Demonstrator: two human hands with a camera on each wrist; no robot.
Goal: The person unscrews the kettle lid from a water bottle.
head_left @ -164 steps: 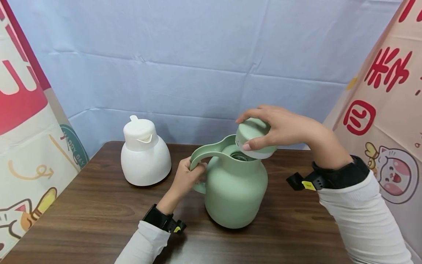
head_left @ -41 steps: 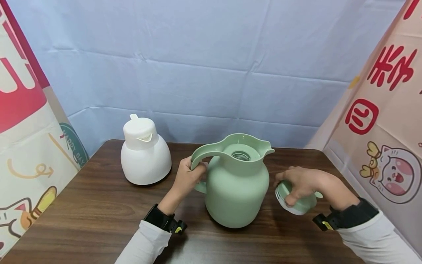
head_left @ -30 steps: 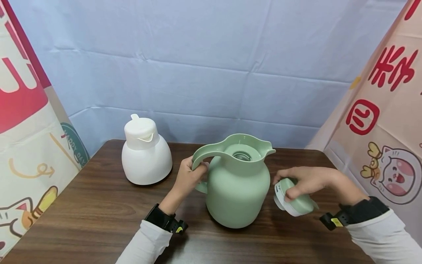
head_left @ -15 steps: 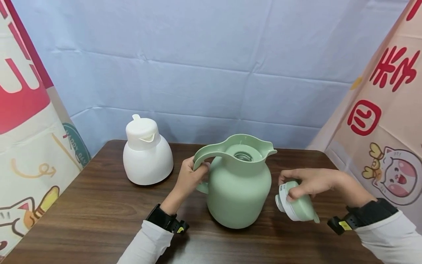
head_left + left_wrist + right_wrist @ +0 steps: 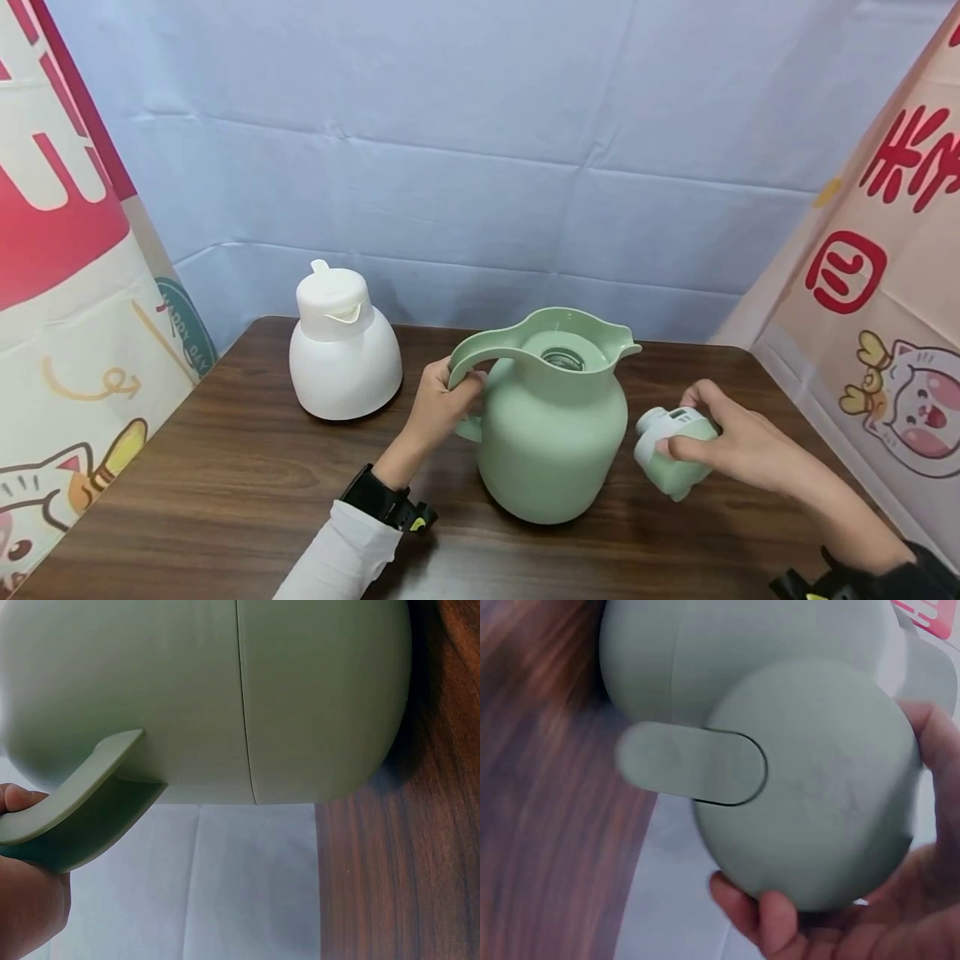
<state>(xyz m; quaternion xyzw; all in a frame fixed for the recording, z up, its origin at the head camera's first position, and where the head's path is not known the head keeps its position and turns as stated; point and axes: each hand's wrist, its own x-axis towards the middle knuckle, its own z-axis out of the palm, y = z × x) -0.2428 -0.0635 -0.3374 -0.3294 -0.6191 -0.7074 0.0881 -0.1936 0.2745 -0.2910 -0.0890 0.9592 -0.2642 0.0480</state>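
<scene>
Pale blue cloth (image 5: 465, 167) hangs beyond our fingers, with printed sheets (image 5: 855, 367) off to both sides and a brown wood-grain table (image 5: 225, 500) below. Our left hand (image 5: 440, 404) has its fingers curled round the handle (image 5: 480, 344) of a green jug (image 5: 551, 442), which stands upright just to the right of those fingers. We see its round opening (image 5: 562, 359) uncovered, higher up and to the right of our grip, and its spout (image 5: 626, 342) pointing away from it. Our right hand (image 5: 742, 442) pinches the green lid (image 5: 677, 477) between thumb and fingers, off to the right of the jug and apart from it. We have the lid tipped on its side, the pale underside turned up and leftward from our fingertips; close up, its round top shows a long tab (image 5: 667, 759) sticking out on the side away from our palm. Beyond our left fingers and to their left stands a white jug (image 5: 345, 367), capped and untouched. Black bands (image 5: 378, 498) circle our wrists behind both hands.
</scene>
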